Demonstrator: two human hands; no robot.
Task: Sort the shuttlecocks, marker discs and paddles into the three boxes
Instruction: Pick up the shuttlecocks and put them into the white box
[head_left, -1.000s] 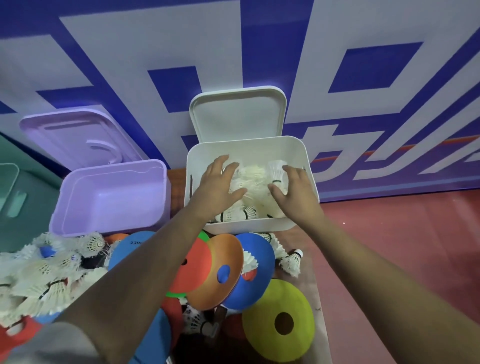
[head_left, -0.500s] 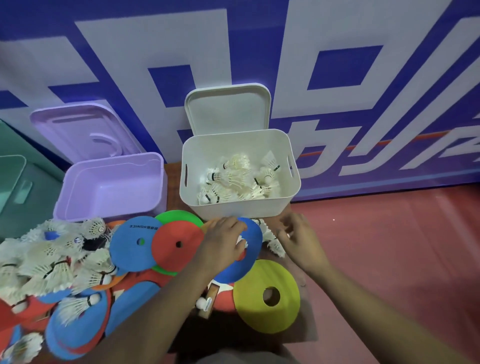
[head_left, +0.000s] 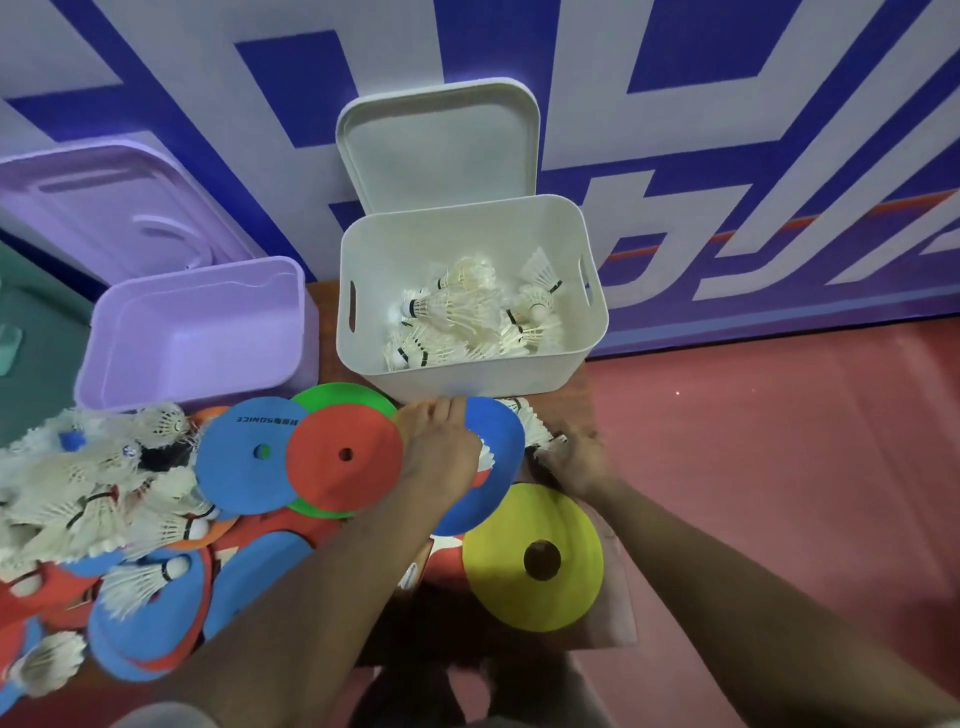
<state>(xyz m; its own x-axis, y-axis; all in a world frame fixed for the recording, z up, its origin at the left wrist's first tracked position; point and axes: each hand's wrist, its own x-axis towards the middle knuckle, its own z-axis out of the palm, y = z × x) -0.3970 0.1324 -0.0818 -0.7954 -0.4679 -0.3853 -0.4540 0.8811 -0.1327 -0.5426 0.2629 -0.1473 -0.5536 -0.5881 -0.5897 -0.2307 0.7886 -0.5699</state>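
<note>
Both hands are down among the pile now, right in front of the white box (head_left: 470, 322), which sits open with its lid (head_left: 436, 150) propped against the blue-and-white wall behind it and a heap of shuttlecocks (head_left: 467, 317) already inside. The left hand (head_left: 441, 454) is curled over a blue marker disc (head_left: 493, 462), grip closed on white feathers that peek out beside the fingers. The right hand (head_left: 576, 462) is just beside it, grip clamped on a shuttlecock (head_left: 535, 431) lying at the foot of the white box. A yellow marker disc (head_left: 535, 558) lies flat near the right forearm, and a red disc (head_left: 345, 457) overlaps a green one (head_left: 340, 402) and a second blue disc (head_left: 244, 462) to the left. The purple box (head_left: 197, 332) stands open and bare beside the white one, its lid (head_left: 104, 208) leaning behind it. Far left, a big loose pile of shuttlecocks (head_left: 78, 499) spreads over more red and blue discs on the table (head_left: 602, 618). I can't make out any paddles for certain from here.
</note>
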